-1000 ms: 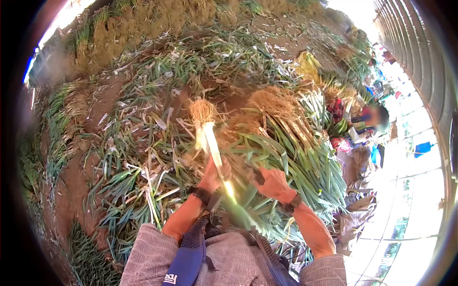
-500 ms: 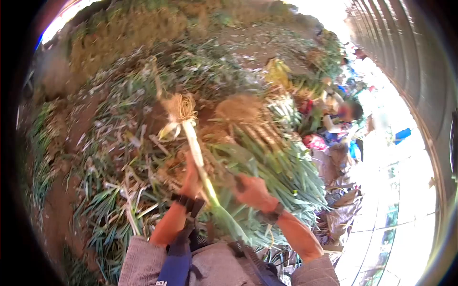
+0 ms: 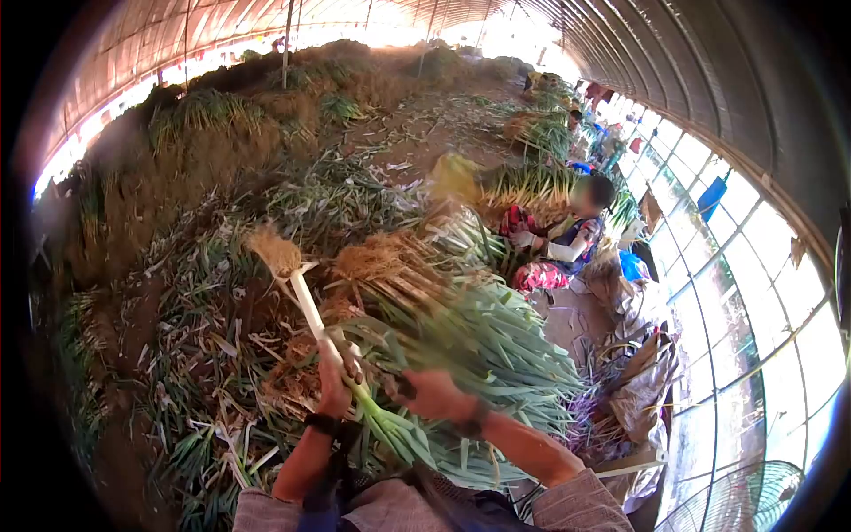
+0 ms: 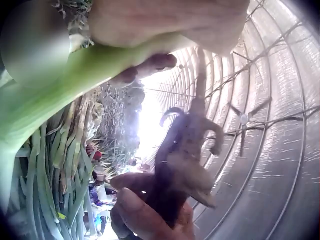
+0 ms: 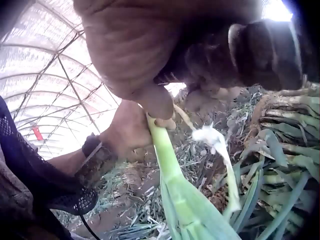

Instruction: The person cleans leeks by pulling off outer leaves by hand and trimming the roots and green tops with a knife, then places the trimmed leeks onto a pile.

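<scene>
A leek [image 3: 306, 301] slants up across the head view, its bushy roots at the far upper end. My left hand [image 3: 332, 386] grips it around the stalk, and its green leaves spread back toward my body. Just to the right, my right hand [image 3: 434, 395] holds a dark, gun-like tool with a thin nozzle [image 4: 175, 145], fingers curled round its body. Pale, torn outer skin [image 5: 220, 155] hangs beside the leek in the right wrist view. Brown shreds overlap the tool in the left wrist view.
A thick pile of leeks [image 3: 505, 346] lies to the right, roots pointing away. Leaf scraps [image 3: 186, 355] cover the ground at left. Another person [image 3: 581, 244] sits beyond the pile, near the tunnel's gridded side wall [image 3: 753, 346].
The head view has tilted up and turned, showing more of the tunnel. Loose skin beside the leek's root end has shifted. Both hands keep their holds, close together.
</scene>
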The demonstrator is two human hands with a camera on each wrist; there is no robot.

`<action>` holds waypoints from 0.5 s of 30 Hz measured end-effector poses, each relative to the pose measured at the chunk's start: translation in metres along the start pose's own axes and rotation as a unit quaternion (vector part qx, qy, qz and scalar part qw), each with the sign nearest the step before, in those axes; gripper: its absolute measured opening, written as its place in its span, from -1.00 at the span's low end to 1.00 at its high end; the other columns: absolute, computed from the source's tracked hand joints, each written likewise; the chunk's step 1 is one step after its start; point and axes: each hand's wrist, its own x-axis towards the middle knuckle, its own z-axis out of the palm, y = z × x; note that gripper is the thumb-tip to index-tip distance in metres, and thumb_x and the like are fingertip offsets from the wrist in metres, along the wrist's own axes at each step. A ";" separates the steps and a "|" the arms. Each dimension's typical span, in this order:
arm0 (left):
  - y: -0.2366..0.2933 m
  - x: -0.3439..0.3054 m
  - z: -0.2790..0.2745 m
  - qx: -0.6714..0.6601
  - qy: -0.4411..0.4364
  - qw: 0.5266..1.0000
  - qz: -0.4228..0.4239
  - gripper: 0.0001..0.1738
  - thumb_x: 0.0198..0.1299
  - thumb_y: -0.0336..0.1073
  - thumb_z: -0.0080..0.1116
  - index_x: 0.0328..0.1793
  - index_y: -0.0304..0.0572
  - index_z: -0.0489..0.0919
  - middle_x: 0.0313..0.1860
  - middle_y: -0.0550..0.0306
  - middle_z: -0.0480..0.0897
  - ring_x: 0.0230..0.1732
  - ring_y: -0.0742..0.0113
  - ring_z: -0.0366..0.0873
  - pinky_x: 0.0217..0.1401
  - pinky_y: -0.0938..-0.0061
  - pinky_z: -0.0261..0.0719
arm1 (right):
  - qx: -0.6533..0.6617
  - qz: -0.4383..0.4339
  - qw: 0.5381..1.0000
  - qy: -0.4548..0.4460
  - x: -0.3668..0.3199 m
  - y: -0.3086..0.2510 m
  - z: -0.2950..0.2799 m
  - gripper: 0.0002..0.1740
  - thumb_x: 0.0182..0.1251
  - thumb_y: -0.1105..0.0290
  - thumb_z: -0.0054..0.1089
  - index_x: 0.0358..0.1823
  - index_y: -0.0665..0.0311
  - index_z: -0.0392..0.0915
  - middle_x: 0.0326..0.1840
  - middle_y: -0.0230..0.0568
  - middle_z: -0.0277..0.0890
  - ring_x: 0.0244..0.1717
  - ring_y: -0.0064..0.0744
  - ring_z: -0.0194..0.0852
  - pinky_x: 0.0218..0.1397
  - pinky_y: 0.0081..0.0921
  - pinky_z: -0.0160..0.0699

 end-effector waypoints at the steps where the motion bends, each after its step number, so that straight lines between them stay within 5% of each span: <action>1: -0.002 -0.002 0.010 0.004 -0.001 1.000 0.002 -0.41 0.40 0.30 -0.09 -0.20 -0.14 0.48 -0.63 0.32 0.34 -0.67 0.46 0.27 -0.60 0.49 0.30 | 0.003 -0.003 1.000 0.003 -0.001 0.004 0.005 -0.47 0.23 -0.05 0.19 -0.01 0.24 0.47 -0.33 0.11 0.62 -0.23 0.21 0.60 -0.15 0.04 0.52; 4: 0.000 -0.017 0.054 0.095 0.091 0.986 -0.101 -0.80 0.34 -0.25 0.20 -0.24 -0.23 0.51 -0.55 0.25 0.49 -0.66 0.41 0.47 -0.66 0.49 0.42 | 0.058 0.067 0.996 -0.009 0.005 0.000 0.007 -0.43 0.18 -0.08 0.19 -0.01 0.25 0.46 -0.33 0.08 0.63 -0.23 0.18 0.60 -0.16 0.00 0.54; 8: -0.009 -0.019 0.049 0.124 0.120 0.981 -0.091 -0.78 0.32 -0.22 0.22 -0.12 -0.22 0.54 -0.55 0.23 0.52 -0.67 0.44 0.47 -0.64 0.49 0.45 | 0.061 0.069 0.995 -0.022 0.004 -0.011 0.009 -0.44 0.18 -0.08 0.16 -0.02 0.25 0.47 -0.36 0.06 0.63 -0.25 0.18 0.60 -0.17 0.01 0.55; 12: -0.005 -0.006 0.018 0.133 0.136 0.979 -0.073 -0.76 0.32 -0.17 0.26 -0.13 -0.19 0.57 -0.48 0.27 0.53 -0.58 0.46 0.49 -0.61 0.45 0.47 | 0.089 0.051 0.995 0.011 0.009 -0.020 0.022 -0.24 0.10 0.16 0.37 0.28 0.28 0.24 0.11 0.05 0.48 0.19 0.10 0.42 0.05 -0.06 0.51; 15: 0.019 -0.006 0.028 0.123 0.123 0.981 -0.084 -0.69 0.34 -0.04 0.24 -0.21 -0.13 0.55 -0.50 0.26 0.50 -0.52 0.41 0.51 -0.57 0.40 0.50 | 0.099 0.022 0.991 0.092 0.007 -0.014 0.049 -0.30 0.15 0.18 0.35 0.27 0.27 0.28 0.04 0.06 0.51 0.08 0.10 0.50 0.01 -0.06 0.53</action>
